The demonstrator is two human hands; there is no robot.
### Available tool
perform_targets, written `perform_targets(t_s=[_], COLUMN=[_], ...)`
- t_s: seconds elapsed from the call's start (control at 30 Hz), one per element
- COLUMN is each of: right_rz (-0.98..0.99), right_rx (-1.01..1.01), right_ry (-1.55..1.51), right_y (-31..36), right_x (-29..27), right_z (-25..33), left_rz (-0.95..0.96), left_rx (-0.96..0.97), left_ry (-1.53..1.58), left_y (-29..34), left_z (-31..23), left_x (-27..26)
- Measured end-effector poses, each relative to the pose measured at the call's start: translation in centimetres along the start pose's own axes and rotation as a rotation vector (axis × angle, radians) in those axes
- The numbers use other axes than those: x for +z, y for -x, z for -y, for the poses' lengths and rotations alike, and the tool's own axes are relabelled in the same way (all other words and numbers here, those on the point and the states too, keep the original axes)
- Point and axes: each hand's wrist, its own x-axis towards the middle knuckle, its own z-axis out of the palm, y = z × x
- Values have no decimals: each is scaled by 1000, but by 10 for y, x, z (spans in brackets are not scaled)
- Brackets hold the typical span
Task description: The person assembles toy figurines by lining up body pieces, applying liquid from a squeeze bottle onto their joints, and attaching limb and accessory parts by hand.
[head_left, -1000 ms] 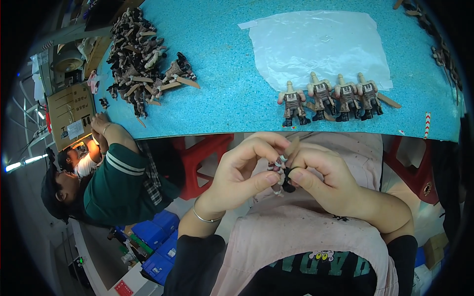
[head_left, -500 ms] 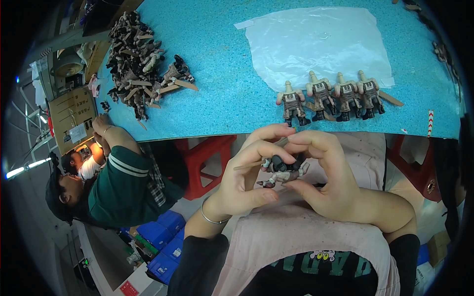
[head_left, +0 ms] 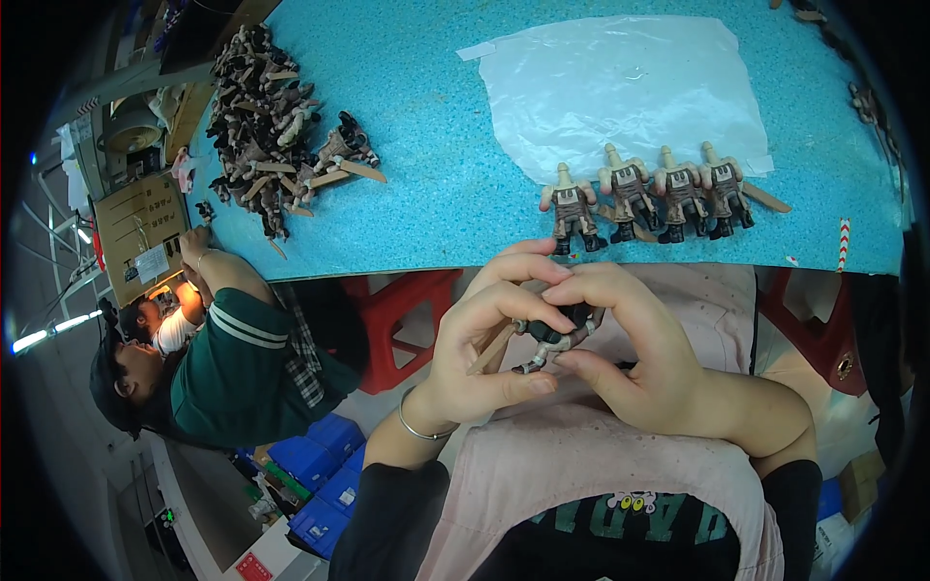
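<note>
Between my two hands, over my lap at the table's near edge, is a small figurine (head_left: 554, 339) with dark and pale grey parts. My left hand (head_left: 489, 334) curls round its left side, and a flat wooden stick (head_left: 493, 350) pokes out beside that palm. My right hand (head_left: 644, 349) closes on the figurine's other end with thumb and forefinger. Fingers cover much of it. Just beyond my hands, several headless figurines (head_left: 630, 189) in brown overalls and black boots lie in a row, partly on a white plastic sheet (head_left: 630, 87).
A heap of similar figurines (head_left: 260, 126) with wooden sticks covers the far left of the blue table (head_left: 407, 174). A co-worker in a green sleeve (head_left: 237, 358) sits to my left. Red stools (head_left: 412, 324) stand under the table edge, and blue bins (head_left: 325, 484) are at lower left.
The figurine has been turned between my fingers, and the wooden stick now slants downward by my left palm. Both hands stay in about the same place.
</note>
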Motion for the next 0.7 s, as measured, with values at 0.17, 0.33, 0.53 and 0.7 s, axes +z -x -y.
perform_targets(t_s=[0.17,0.33,0.53,0.7], right_rz=[29,-124,-83,-216], right_rx=[4,136,-87,-124], right_ry=[6,-31,596,792], right_y=[-2,-4,-67,-151], right_x=[0,-10,-71,-112], right_z=[8,15,42,24], left_rz=[-29,-194,-622,-760], left_rx=[-24,52,98,90], left_ry=[39,-140,-766,-1162], left_y=[0,2,11,16], left_z=[-8,-12,-20,-3], left_x=[1,-25,-65,-91])
